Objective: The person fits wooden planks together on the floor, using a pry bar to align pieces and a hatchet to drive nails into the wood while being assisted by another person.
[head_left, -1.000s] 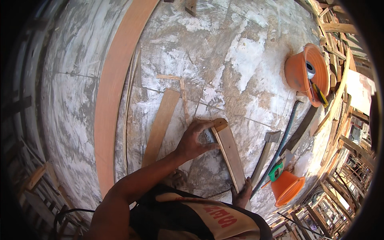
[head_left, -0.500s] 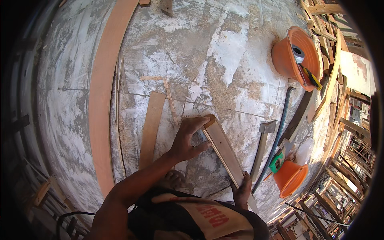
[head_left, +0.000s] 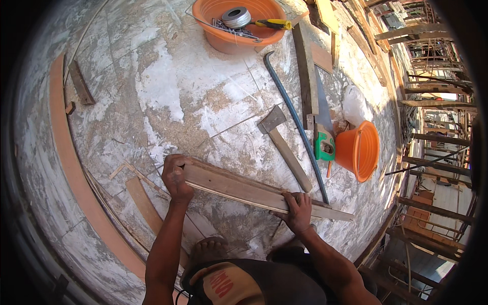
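- L hand (head_left: 176, 179) gripping board (head_left: 234, 184) at L end; R hand (head_left: 299, 209) clamped nr R end, tip jutting past
- Board crosswise btwn hands
- Axe (head_left: 287, 155), bar (head_left: 297, 119) low ends tight by far edge
- Floor (head_left: 195, 129) runs wide btwn board & bucket (head_left: 221, 43)

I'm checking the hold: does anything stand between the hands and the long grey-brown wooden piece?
Nothing visible: the left hand grips the long grey-brown wooden piece at its left end, the right hand farther right. The wooden-handled axe lies beyond, not between.
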{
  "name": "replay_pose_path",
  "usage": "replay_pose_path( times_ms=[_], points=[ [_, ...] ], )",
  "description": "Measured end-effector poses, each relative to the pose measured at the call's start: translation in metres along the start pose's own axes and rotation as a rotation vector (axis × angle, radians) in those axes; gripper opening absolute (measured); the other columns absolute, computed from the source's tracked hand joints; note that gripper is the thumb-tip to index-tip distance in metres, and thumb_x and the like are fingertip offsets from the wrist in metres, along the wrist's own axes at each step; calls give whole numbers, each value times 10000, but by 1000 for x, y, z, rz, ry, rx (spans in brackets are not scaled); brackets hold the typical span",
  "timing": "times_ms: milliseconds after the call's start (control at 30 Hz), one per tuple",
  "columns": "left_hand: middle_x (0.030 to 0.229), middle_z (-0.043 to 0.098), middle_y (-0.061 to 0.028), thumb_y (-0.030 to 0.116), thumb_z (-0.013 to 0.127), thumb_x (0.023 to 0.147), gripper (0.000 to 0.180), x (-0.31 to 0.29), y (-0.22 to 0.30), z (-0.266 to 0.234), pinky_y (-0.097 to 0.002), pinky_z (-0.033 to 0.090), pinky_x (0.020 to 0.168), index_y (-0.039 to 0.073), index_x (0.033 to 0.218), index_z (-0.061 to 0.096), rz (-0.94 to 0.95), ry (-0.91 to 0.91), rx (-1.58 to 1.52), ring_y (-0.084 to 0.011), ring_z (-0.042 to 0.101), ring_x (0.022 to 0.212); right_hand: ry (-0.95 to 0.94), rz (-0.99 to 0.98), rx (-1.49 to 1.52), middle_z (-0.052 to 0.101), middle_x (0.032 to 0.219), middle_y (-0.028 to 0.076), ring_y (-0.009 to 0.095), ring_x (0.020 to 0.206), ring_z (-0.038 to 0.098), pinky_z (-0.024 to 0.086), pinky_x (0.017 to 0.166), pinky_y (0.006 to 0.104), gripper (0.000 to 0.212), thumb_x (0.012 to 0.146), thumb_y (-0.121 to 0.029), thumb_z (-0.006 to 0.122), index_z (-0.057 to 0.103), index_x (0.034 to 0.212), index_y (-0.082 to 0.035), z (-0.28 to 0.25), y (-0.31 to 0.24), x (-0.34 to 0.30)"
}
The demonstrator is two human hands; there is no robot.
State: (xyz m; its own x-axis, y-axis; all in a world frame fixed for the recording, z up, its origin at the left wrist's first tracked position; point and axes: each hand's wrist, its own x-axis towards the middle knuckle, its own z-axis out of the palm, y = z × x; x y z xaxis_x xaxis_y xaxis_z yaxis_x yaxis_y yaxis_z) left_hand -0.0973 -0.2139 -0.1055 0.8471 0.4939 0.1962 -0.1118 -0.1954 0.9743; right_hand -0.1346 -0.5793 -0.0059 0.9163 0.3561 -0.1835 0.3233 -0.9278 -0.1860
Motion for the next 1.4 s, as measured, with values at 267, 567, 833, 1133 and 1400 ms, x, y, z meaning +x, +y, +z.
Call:
replay_pose_path(
  times_ms=[267,567,833,1133,1400],
  points=[
    [900,665,-161,558,328,1074,673,48,5,-1,-411,520,866,-17,858,604,-278,-21,-319,-280,657,865,-4,-98,116,626,1049,83,290,960,596,522,842,421,676,728,-491,861,676,1239,-89,-30,-13,22],
    [740,660,-131,723,282,1032,843,249,178,3,-343,490,721,1,848,675,-126,-207,196,-221,644,730,200,-68,402,637,981,121,307,875,645,558,772,426,678,745,-485,882,686,1193,-15,-105,-76,77],
    [1442,460,-293,593,647,957,881,225,259,69,-485,359,1170,-34,1514,380,299,341,46,-331,455,1408,396,10,608,615,937,153,327,853,634,528,750,436,648,800,-498,841,695,1146,30,-165,-91,113],
    [1289,616,-123,436,630,1017,590,93,217,80,-358,504,996,-6,1383,492,-400,-381,-456,-204,619,1152,664,70,918,618,892,166,313,801,653,526,706,418,653,834,-524,820,703,1100,61,-164,-123,154],
    [1309,592,-189,294,614,1042,602,109,230,89,-370,455,1065,-58,1478,395,-175,-339,-41,-229,570,1225,709,254,1053,624,884,170,334,796,665,526,713,438,612,847,-543,800,711,1019,38,-130,-134,171]
  ],
)
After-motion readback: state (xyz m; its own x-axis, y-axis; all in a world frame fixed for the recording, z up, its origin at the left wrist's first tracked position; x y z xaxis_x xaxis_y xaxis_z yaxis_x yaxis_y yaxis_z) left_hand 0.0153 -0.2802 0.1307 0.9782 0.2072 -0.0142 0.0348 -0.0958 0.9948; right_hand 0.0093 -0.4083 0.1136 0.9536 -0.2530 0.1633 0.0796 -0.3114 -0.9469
